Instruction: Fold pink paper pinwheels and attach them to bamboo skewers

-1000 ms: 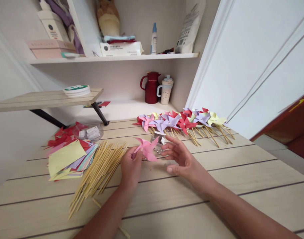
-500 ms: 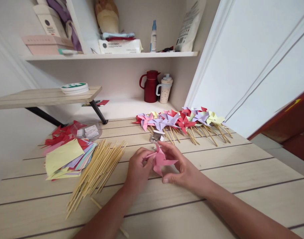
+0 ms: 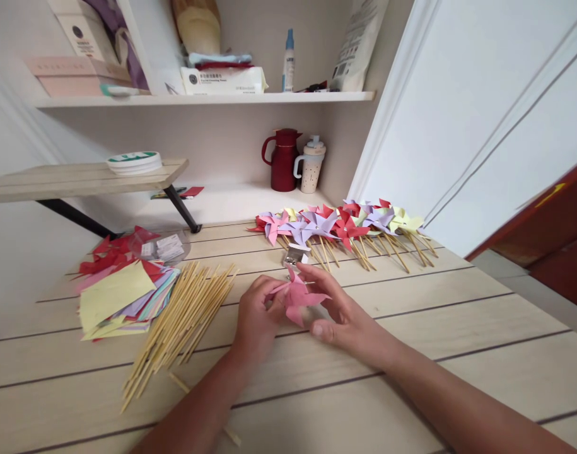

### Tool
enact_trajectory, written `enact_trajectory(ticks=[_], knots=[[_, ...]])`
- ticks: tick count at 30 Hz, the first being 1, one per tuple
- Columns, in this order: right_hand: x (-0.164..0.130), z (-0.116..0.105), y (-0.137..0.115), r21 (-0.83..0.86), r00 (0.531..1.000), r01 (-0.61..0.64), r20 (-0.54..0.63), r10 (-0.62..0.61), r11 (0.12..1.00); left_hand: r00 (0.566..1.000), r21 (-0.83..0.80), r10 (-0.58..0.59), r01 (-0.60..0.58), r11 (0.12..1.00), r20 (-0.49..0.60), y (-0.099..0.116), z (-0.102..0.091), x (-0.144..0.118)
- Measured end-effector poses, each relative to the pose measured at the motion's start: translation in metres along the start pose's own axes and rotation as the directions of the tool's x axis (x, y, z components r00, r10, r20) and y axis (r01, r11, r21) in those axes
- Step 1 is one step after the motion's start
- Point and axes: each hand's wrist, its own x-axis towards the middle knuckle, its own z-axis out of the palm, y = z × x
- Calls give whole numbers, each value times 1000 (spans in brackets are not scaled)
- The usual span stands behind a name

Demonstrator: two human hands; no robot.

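Observation:
A pink paper pinwheel (image 3: 297,299) is pinched at its left side by my left hand (image 3: 260,312), just above the middle of the table. My right hand (image 3: 338,315) curves round the pinwheel's right side with thumb and fingers apart. Whether its fingertips touch the paper, I cannot tell. Just beyond my hands stands a small open box (image 3: 296,254) with shiny metal bits inside. To the left lies a loose bundle of thin wooden sticks (image 3: 179,315). One more stick (image 3: 178,381) is partly hidden under my left forearm.
Several finished pinwheels (image 3: 345,227) on sticks lie at the back right. A stack of coloured paper (image 3: 115,296) sits at the left, near a clear bag (image 3: 168,246). Behind it stands a small wooden riser (image 3: 80,176). A red jug (image 3: 284,161) and a cup (image 3: 311,165) are at the back.
The pink pinwheel has turned slightly between my hands. My right thumb and fingers have shifted a little around it. The whole view has moved slightly.

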Motion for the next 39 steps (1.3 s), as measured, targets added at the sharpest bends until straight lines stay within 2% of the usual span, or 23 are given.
enact_trajectory(ticks=[22, 39], knots=[[3, 3, 3, -47, 1000, -8, 13, 9, 999, 999, 3, -50, 50, 999, -6, 4, 0, 2], [2, 3, 0, -76, 1000, -2, 16, 3, 997, 999, 1, -39, 39, 999, -11, 5, 0, 3]])
